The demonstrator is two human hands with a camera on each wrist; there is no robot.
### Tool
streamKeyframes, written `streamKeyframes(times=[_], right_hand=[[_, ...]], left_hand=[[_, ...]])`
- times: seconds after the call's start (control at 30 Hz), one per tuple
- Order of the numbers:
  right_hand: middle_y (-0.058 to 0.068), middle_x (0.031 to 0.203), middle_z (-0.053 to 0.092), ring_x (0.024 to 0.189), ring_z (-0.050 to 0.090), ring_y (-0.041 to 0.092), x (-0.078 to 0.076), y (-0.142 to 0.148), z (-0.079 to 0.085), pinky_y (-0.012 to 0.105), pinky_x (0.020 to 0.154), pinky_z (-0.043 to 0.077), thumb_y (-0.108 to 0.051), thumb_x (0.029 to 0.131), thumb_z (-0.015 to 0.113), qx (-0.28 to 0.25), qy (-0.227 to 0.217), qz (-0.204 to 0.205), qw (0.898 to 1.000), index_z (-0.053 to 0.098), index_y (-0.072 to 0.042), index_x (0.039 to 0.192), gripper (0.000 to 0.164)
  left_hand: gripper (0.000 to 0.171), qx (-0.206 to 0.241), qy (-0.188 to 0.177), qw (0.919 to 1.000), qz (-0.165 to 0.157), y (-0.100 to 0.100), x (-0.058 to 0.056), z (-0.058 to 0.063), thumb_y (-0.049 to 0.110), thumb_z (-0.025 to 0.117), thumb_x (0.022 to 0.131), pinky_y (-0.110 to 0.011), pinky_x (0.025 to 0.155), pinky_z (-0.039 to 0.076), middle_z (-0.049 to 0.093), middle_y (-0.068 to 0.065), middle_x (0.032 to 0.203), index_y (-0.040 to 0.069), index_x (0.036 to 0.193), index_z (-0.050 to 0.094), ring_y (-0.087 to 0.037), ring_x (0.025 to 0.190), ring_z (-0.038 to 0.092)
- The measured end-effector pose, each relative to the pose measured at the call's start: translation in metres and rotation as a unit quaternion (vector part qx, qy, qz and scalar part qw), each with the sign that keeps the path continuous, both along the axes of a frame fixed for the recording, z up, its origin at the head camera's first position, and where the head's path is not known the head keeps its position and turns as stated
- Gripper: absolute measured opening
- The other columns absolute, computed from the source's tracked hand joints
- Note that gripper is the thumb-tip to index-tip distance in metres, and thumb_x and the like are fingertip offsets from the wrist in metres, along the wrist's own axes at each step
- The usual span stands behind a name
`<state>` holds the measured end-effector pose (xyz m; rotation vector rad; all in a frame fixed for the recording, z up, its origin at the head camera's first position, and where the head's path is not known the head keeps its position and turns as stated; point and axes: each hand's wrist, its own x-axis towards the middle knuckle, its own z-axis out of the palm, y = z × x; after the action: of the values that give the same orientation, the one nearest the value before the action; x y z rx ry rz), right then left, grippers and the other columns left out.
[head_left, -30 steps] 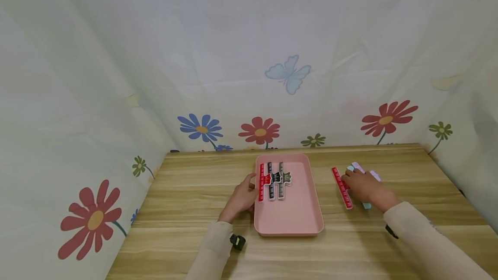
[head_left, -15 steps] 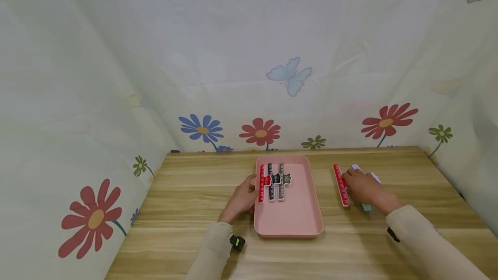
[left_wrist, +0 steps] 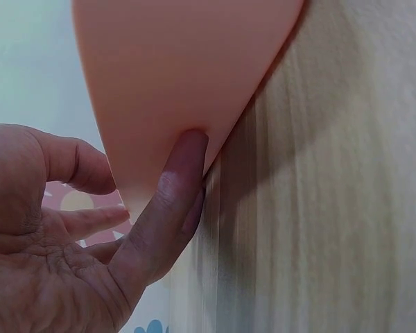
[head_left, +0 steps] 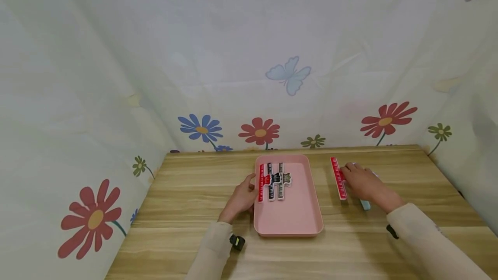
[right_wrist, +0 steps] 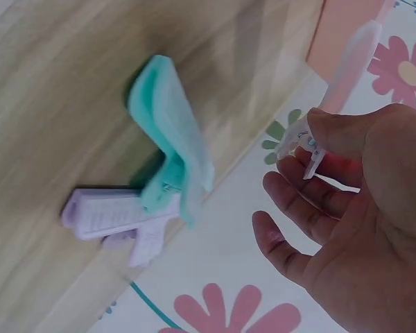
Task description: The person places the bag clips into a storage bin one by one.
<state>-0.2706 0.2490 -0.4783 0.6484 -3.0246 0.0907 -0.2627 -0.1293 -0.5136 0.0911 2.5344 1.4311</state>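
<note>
My left hand (head_left: 242,198) rests against the left side of a pink tray (head_left: 299,221); in the left wrist view one digit presses the outer wall and other fingertips touch its edge. Inside the tray lie a red clip (head_left: 261,189), a black clip (head_left: 271,191) and a grey clip (head_left: 281,191), each long with an animal-shaped grip. To the tray's right, my right hand (head_left: 362,182) pinches another red clip (head_left: 337,180) by its grip; the right wrist view shows its pale underside (right_wrist: 353,66). Beneath that hand are a teal clip (right_wrist: 170,125) and a lilac clip (right_wrist: 111,211).
The wood-grain table (head_left: 194,185) ends at a white curtain (head_left: 218,46) printed with flowers and butterflies. Both wrists carry a small black device, the left one (head_left: 237,242) showing beside the sleeve. The tray's raised rim surrounds the three clips.
The red clip in my right hand has moved up and slightly left, away from the teal and lilac clips. My left hand and the tray have stayed in place.
</note>
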Motion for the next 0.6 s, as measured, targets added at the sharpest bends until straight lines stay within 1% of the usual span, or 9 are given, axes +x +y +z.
streamKeyframes(times=[0.23, 0.43, 0.6], right_hand=[[0.019, 0.121, 0.057, 0.113, 0.055, 0.039, 0.004, -0.002, 0.008, 0.061, 0.087, 0.050, -0.017, 0.094, 0.065, -0.005, 0.014, 0.004, 1.000, 0.055, 0.002, 0.128, 0.041], [0.019, 0.124, 0.056, 0.116, 0.054, 0.039, 0.008, -0.007, 0.015, 0.061, 0.091, 0.049, -0.021, 0.094, 0.064, -0.008, 0.008, -0.004, 1.000, 0.054, 0.002, 0.131, 0.044], [0.021, 0.127, 0.056, 0.120, 0.053, 0.040, 0.013, -0.013, 0.023, 0.062, 0.095, 0.048, -0.022, 0.095, 0.063, -0.009, 0.012, 0.002, 1.000, 0.053, 0.002, 0.133, 0.046]], left_hand=[[0.057, 0.003, 0.005, 1.0000, -0.001, 0.001, -0.001, 0.000, 0.015, 0.048, 0.100, -0.038, 0.045, 0.057, 0.060, -0.023, 0.118, 0.011, 0.154, 0.029, -0.023, 0.060, 0.067], [0.057, 0.001, -0.006, 1.0000, 0.005, 0.002, -0.001, -0.001, 0.017, 0.049, 0.100, -0.036, 0.046, 0.057, 0.059, -0.023, 0.120, 0.013, 0.154, 0.030, -0.022, 0.065, 0.067], [0.057, -0.004, -0.008, 0.9999, 0.008, 0.002, 0.001, 0.001, 0.017, 0.049, 0.100, -0.035, 0.046, 0.057, 0.059, -0.023, 0.120, 0.013, 0.154, 0.030, -0.023, 0.064, 0.067]])
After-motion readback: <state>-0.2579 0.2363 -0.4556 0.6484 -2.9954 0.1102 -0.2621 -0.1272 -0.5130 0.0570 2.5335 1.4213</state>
